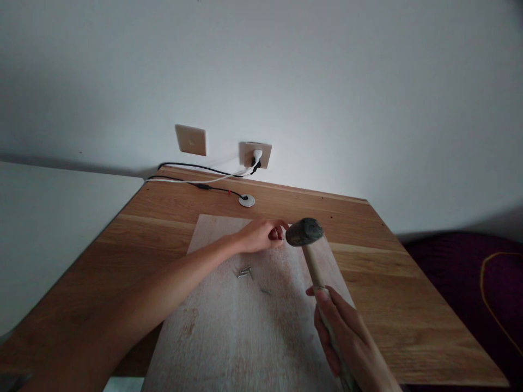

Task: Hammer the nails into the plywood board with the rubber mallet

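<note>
My right hand (343,332) is closed round the wooden handle of a mallet (304,233) with a worn, dark head. The mallet is tilted, its head up in front of the hand and just right of my left fingers. My left hand (263,235) rests at the far part of a pale wooden board (229,337), with thumb and fingers curled together. Whatever lies between those fingertips is too small to make out. Nearer to me, a small pile of metal screws or nails (245,271) lies on the board, with another loose one (266,292) to its right.
The board lies on a brown wooden table (379,305) against a white wall. Black and white cables (196,181) run along the back to a wall socket (263,154) and a round cable grommet (247,201). A white panel (61,218) stands left; dark purple fabric (457,277) is at right.
</note>
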The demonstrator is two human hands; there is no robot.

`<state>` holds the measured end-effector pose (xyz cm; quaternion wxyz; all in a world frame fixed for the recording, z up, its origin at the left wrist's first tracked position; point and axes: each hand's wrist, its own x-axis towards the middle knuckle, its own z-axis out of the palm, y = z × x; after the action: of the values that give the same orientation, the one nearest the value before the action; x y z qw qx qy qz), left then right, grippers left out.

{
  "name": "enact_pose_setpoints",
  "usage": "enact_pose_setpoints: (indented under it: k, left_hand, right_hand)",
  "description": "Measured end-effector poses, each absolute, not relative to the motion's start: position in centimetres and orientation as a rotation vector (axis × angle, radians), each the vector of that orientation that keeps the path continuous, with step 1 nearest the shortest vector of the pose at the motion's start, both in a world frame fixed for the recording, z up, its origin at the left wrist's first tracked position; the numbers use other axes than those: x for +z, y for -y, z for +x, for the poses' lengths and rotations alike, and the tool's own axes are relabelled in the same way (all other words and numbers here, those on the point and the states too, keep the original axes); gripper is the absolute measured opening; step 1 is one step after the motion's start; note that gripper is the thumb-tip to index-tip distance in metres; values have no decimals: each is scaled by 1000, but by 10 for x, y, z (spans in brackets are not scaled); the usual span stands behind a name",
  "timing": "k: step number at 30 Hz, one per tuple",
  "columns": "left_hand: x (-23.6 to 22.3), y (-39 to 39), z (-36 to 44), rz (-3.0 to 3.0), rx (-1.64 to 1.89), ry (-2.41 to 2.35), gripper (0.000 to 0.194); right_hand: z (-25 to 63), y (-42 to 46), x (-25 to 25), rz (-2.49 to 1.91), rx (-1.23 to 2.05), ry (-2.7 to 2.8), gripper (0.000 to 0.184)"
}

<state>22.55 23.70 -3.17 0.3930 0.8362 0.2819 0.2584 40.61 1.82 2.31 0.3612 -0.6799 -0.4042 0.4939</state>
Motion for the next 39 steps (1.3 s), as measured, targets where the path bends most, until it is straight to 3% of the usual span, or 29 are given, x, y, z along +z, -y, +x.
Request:
enact_pose_setpoints:
  k: [6, 13, 32, 39]
  left_hand:
    - [-27, -235, 224, 2143, 648, -746, 41]
    - [-27, -235, 224, 2114, 656, -741, 33]
    - [-30, -236, 225, 2058, 646, -727, 47]
    - [-31, -236, 224, 2042, 653, -724, 43]
  right_hand:
    - [406, -23, 22, -1771, 1313, 1066, 67]
    - [411, -19, 20, -1752, 1279, 1064, 64]
    - [404, -22, 20, -1806, 1225, 1093, 61]
    - [410, -18, 20, -1807, 1201, 1088, 64]
